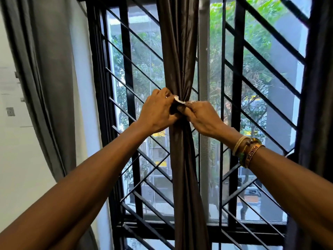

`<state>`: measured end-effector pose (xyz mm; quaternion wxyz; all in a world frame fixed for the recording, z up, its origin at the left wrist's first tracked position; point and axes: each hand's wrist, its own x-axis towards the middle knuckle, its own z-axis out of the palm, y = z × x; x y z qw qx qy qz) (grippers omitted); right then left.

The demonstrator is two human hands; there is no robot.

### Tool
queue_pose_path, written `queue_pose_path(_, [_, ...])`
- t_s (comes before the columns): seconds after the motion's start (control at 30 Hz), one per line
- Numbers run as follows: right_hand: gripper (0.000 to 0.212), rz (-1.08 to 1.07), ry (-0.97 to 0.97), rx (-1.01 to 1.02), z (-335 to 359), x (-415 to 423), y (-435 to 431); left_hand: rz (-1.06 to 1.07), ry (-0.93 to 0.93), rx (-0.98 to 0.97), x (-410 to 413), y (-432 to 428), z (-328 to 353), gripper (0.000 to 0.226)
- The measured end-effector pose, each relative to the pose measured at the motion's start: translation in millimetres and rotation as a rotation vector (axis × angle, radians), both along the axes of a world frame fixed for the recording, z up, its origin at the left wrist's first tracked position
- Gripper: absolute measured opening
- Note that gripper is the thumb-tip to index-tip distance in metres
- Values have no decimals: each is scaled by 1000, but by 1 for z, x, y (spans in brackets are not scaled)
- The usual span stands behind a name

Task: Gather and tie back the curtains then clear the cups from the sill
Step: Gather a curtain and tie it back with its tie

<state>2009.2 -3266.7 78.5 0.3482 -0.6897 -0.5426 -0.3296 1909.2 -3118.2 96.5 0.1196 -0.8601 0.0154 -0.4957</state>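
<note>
- While two bare hands meet in front of the window, the left hand curls its fingers and pinches one end of a pale tie against the fabric.
- Touching it from the other side, the right hand is closed the same way, gripping the other end of that single tie; how the tie runs behind the knuckles cannot be made out.
- Between the two hands sits the brown curtain, one panel gathered into a narrow bunch. It hangs down the middle of the window, pinched tightest at the hands and spreading slightly below them.
- Stacked wristbands, at least three, circle the right wrist; the left forearm is bare.
- Just right of the bunch runs one pale mesh strip, upright from top to bottom.
- Behind it all stands the black window grille, built of upright bars crossed by slanting ones, with green trees beyond the glass.
- Two more curtains flank the scene: a grey curtain hanging loose at the left by a white wall, and a dark curtain at the right edge.
</note>
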Motion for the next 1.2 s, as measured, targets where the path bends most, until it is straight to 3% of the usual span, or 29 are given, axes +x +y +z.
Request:
queue_pose_path(0.1, [52,0,227,31,8,-4,0,14,3,7,4,-4,-2,42])
queue_pose_path(0.27, [38,113,682,-60,35,-9,-7,-80,-87,83,5,4,-7,41])
queue_pose_path(0.4, [31,91,749,-55,43,-13,-9,-49,-296,302,4,8,-19,26])
queue_pose_path(0.47, [27,98,689,-3,41,-13,-9,-70,-330,400,3,14,-16,16])
queue_pose_path(0.57, [26,105,536,56,27,-9,-6,-72,-259,378,0,19,-9,21])
queue_pose_path(0.67, [28,199,537,24,19,-7,-5,-39,-245,364,-1,18,-12,11])
queue_pose_path(0.73, [29,198,435,-55,18,-4,-5,-53,-291,383,-2,18,-14,5])
queue_pose_path(0.87, [30,152,319,-185,25,0,-5,-71,-350,601,-5,23,-11,7])
queue_pose_path(0.97, [23,120,291,-123,29,-2,-4,-51,-296,700,-9,25,-5,12])
queue_pose_path(1.03, [26,107,224,64,23,-4,-2,-36,-287,646,-9,26,-6,11])
queue_pose_path(1.1, [46,101,48,170,11,-5,-2,-37,-281,565,-8,28,-8,9])
queue_pose_path(1.2, [56,113,-119,81,5,4,-2,-85,-212,458,-9,28,-9,10])
